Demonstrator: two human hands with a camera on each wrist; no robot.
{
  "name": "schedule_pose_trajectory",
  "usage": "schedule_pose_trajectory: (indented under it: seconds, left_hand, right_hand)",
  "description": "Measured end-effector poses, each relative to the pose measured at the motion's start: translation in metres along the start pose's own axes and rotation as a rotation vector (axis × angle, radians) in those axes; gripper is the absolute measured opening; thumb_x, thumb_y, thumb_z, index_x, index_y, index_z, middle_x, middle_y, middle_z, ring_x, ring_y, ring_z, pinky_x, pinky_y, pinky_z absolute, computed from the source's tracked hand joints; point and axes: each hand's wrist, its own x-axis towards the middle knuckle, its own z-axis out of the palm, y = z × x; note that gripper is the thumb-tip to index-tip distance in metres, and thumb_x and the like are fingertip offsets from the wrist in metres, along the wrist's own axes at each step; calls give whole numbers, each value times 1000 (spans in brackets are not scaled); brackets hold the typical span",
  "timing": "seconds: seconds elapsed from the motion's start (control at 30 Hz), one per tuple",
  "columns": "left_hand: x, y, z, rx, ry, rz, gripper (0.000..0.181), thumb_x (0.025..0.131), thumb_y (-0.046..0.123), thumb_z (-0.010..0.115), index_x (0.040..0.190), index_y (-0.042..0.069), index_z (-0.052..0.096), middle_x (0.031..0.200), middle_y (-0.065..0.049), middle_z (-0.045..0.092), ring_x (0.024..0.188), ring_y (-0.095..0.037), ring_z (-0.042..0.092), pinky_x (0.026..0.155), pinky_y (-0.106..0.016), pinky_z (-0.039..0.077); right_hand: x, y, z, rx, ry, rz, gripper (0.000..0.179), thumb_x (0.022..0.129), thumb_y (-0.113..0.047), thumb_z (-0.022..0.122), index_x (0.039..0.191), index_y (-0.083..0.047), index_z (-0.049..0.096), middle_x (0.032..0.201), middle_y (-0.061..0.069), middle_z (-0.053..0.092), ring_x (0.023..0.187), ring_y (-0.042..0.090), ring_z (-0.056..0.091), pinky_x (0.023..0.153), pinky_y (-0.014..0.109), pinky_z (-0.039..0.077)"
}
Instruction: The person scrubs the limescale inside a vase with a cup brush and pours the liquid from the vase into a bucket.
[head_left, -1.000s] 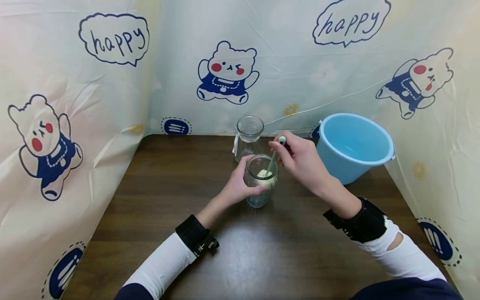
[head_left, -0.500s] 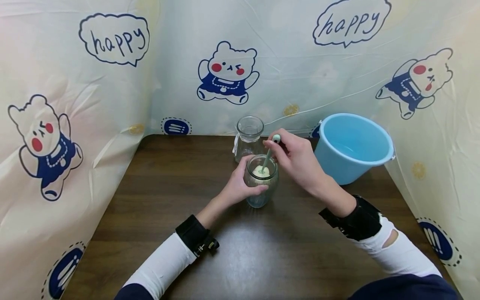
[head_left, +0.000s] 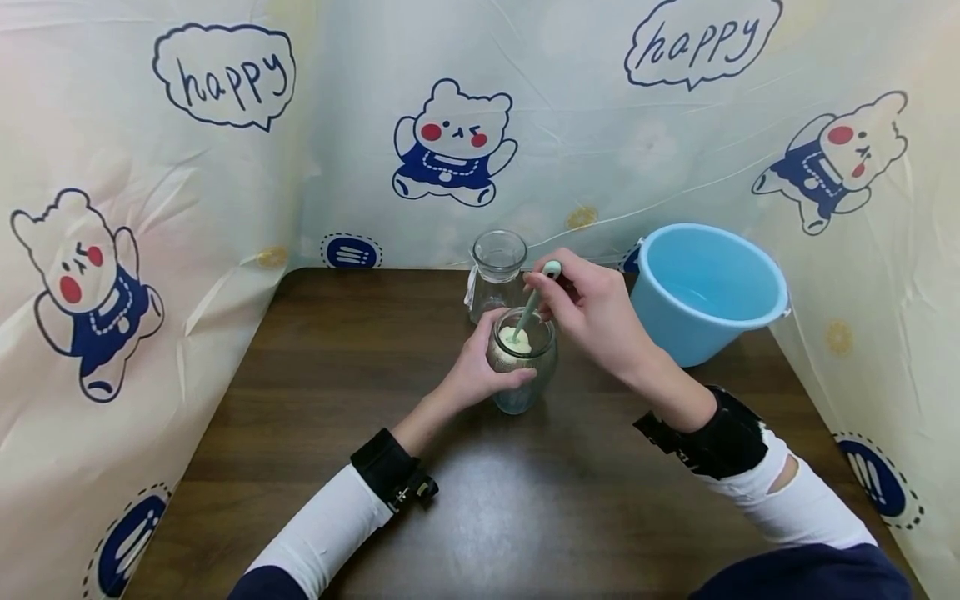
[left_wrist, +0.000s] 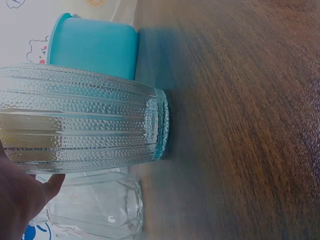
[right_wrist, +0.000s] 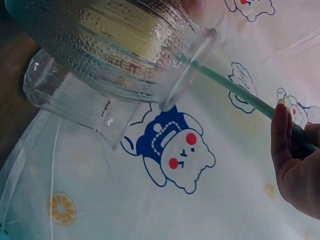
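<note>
A clear ribbed glass jar (head_left: 517, 387) stands upright on the table. My left hand (head_left: 482, 367) grips it round the upper part, thumb across the near side. My right hand (head_left: 596, 312) pinches the pale green handle of a sponge brush (head_left: 529, 308) near its top end. The handle slants down through the jar's mouth. Its cream sponge head (right_wrist: 117, 32) sits inside the upper jar, as the right wrist view shows. In the left wrist view the textured jar wall (left_wrist: 100, 117) fills the left, with the sponge faintly visible through it.
Behind the held jar stands a second glass vessel (head_left: 500, 258) with a flared neck and a white tag or ribbon at its side. A light blue bucket (head_left: 675, 333) stands at the right rear. Patterned cloth (head_left: 577, 167) hangs round the brown wooden table (head_left: 337, 358).
My right hand has moved slightly left with the brush handle, and the sponge head has shifted to the left side inside the jar. My left hand and the jar stay in place.
</note>
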Motion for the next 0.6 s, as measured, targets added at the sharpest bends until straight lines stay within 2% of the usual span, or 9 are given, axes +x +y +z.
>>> schedule_pose_trajectory:
  seconds: [0.2, 0.33, 0.47, 0.6]
  left_hand:
    - [1, -2, -1, -21, -7, 17, 87, 69, 25, 85, 141, 16, 36, 128, -8, 55, 109, -17, 56, 93, -43, 49]
    - [0, 1, -1, -6, -3, -8, 87, 69, 23, 85, 141, 15, 36, 129, -8, 55, 110, -16, 55, 94, -42, 48]
    - [-2, 17, -3, 3, -2, -9, 86, 69, 18, 84, 141, 9, 36, 129, -12, 55, 110, -19, 54, 93, -43, 48]
    - [-5, 33, -7, -19, -18, 7, 84, 71, 13, 82, 140, 3, 36, 128, -17, 55, 110, -22, 55, 93, -44, 48]
  right_hand:
    - [-2, 0, 7, 33, -36, 15, 4, 92, -5, 64, 94, -1, 63, 73, 9, 63, 62, 8, 58, 54, 26, 53]
    - [0, -1, 4, 47, -30, 28, 6, 93, -8, 63, 93, -3, 64, 72, 7, 64, 61, 7, 58, 54, 25, 53]
    - [3, -3, -3, 84, -5, 58, 11, 96, -15, 60, 93, -6, 65, 75, 4, 66, 61, 5, 58, 54, 23, 53]
    - [-2, -2, -1, 119, -38, 66, 14, 97, -19, 60, 93, -6, 66, 74, 3, 65, 61, 6, 58, 54, 24, 53]
